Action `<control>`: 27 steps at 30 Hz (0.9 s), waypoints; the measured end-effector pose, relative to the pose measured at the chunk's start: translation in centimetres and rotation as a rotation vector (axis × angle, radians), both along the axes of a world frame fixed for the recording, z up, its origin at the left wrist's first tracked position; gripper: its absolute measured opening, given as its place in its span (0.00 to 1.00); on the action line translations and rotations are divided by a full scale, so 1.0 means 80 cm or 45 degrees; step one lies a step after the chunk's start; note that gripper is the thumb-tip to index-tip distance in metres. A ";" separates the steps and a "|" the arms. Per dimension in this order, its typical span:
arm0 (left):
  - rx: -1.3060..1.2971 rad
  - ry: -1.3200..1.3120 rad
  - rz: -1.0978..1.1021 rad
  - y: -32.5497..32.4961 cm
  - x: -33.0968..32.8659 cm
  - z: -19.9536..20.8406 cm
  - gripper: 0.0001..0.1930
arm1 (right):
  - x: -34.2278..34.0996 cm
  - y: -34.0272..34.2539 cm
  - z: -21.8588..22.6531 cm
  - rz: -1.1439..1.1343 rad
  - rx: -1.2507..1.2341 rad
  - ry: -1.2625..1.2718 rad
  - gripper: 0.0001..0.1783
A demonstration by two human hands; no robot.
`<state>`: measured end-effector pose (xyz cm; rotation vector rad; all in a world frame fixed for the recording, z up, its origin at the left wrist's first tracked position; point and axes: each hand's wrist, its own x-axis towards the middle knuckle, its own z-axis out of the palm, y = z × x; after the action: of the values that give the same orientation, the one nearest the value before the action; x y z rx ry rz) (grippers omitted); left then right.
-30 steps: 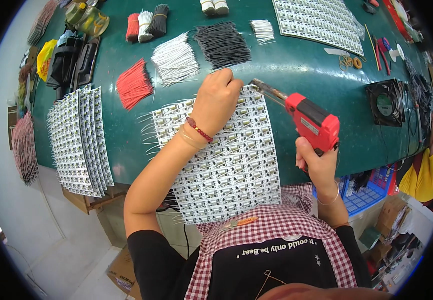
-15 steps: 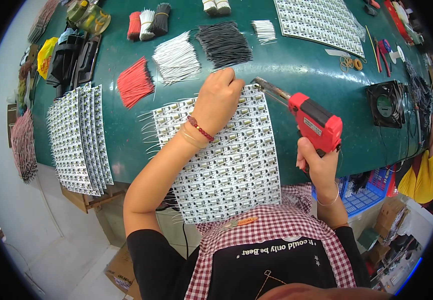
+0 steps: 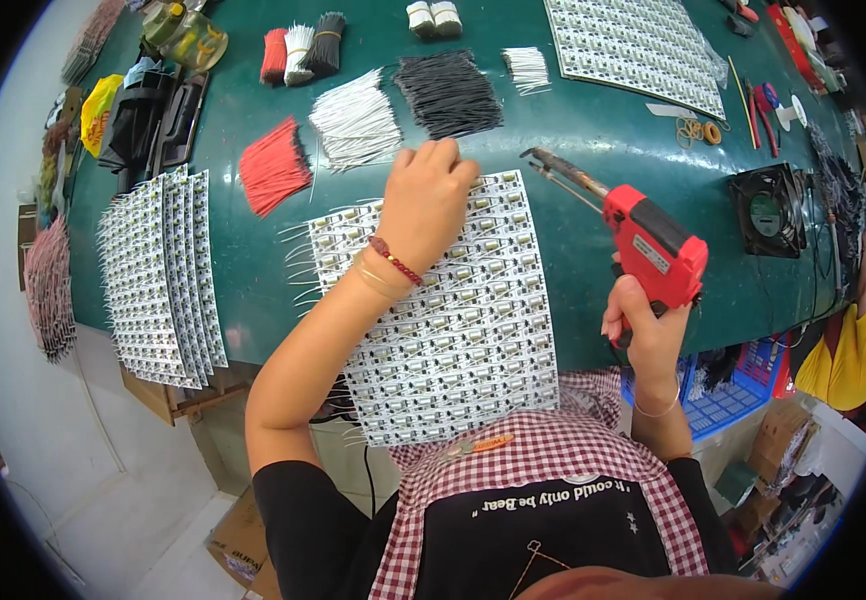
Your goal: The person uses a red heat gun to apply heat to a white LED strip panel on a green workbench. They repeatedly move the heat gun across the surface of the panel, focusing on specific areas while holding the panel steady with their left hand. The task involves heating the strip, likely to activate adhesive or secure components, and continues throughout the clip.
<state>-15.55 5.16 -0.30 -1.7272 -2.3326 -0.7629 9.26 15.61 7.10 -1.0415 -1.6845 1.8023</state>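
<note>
My right hand (image 3: 646, 325) grips a red and black soldering gun (image 3: 656, 245) by its handle. The gun's tip points to the upper left, apart from the board and to the right of its top corner. Below my left hand lies a large white circuit board panel (image 3: 463, 330) covered in rows of small components, with thin white wires sticking out along its left edge. My left hand (image 3: 431, 195) is closed at the panel's top edge, its fingertips hidden behind the knuckles; what they pinch cannot be seen. Beyond it are piles of white wires (image 3: 356, 118) and black wires (image 3: 448, 95).
Red wires (image 3: 275, 168) lie left of the white pile. Several stacked panels (image 3: 158, 280) overhang the table's left side; another panel (image 3: 638, 50) lies far right. A black fan (image 3: 768, 210) stands on the right, above a blue crate (image 3: 723, 390). A co-worker's yellow garment (image 3: 841, 360) shows at the right.
The soldering gun has moved right in my right hand, its tip drawing away from the panel's top corner. My left hand has shifted slightly left.
</note>
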 end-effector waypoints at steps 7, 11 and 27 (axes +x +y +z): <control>-0.059 0.066 0.361 -0.086 0.014 0.040 0.16 | 0.031 0.013 0.006 -0.116 0.063 0.149 0.14; -0.211 -0.339 -0.004 -0.150 0.133 0.072 0.26 | 0.049 0.018 0.005 -0.161 0.060 0.224 0.14; 0.090 0.054 -0.015 -0.282 0.131 0.208 0.24 | 0.128 0.007 -0.019 -0.253 0.097 0.498 0.15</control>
<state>-5.08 -17.38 16.30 -1.7123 -2.2422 -0.7931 19.50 16.16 5.57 -0.7356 -1.3524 1.6697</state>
